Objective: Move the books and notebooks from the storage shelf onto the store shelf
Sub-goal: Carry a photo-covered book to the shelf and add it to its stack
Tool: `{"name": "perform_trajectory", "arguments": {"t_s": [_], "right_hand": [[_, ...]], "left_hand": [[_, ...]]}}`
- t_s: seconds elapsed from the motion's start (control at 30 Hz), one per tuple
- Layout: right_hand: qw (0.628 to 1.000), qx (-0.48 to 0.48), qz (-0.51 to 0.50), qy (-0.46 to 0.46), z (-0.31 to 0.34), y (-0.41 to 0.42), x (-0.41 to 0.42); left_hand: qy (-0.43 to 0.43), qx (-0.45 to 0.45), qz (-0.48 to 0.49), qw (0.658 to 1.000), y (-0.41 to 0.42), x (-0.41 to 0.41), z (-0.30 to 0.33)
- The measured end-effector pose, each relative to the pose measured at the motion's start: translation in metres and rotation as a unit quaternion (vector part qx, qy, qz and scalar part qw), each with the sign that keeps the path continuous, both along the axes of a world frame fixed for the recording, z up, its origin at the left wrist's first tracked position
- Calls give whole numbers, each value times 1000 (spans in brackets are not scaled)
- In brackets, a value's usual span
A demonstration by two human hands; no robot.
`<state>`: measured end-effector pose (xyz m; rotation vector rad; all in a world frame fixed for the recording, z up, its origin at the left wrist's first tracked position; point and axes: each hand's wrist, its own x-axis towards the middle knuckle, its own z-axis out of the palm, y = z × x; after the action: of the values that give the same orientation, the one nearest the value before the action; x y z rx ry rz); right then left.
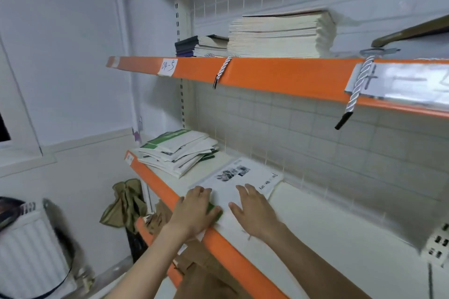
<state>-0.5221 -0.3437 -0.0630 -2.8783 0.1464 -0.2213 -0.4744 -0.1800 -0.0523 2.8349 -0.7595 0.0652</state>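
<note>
A white notebook (239,178) with black-and-white photos and a green edge lies flat on the middle shelf (315,233), which has an orange front. My left hand (194,211) rests flat on its near left corner. My right hand (255,209) lies flat on its near right part, fingers straight. A messy pile of white and green notebooks (178,150) sits at the shelf's left end. On the upper shelf (279,73) stand a tall stack of pale books (279,36) and a small dark stack (199,46).
White cords (222,70) hang over the upper shelf's orange front, beside paper labels (167,67). Brown paper bags (194,267) fill the shelf below. A white radiator (31,250) stands at lower left. Tiled wall behind the shelves.
</note>
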Motion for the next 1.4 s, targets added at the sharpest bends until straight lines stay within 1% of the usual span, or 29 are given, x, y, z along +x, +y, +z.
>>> {"name": "perform_trajectory", "arguments": {"t_s": [0.13, 0.23, 0.4, 0.53, 0.7, 0.83, 1.0, 1.2, 1.3, 1.4], "right_hand": [[1000, 4, -13, 20, -5, -4, 13], [999, 24, -28, 17, -7, -9, 22], [997, 50, -51, 23, -15, -7, 30], [994, 55, -90, 18, -18, -1, 36], [987, 45, -151, 11, -23, 10, 49], [981, 49, -189, -2, -20, 17, 56], [976, 47, -213, -20, -25, 25, 55], [972, 46, -230, 3, -23, 29, 56], [971, 50, -235, 14, -23, 29, 57], [969, 46, -240, 14, -23, 28, 57]], "left_hand": [[14, -9, -12, 1000, -5, 28, -7], [10, -9, -19, 1000, -12, 45, -7], [31, -3, -31, 999, -18, 70, -14], [44, 15, -37, 998, -23, 90, -13], [96, 31, -51, 994, -26, 122, -13], [112, 16, -72, 991, -25, 139, -16], [74, 28, -93, 993, -27, 142, -13], [20, 39, -106, 993, -29, 144, -12], [52, 20, -101, 993, -29, 150, -7], [94, -34, -103, 990, -30, 157, -2]]}}
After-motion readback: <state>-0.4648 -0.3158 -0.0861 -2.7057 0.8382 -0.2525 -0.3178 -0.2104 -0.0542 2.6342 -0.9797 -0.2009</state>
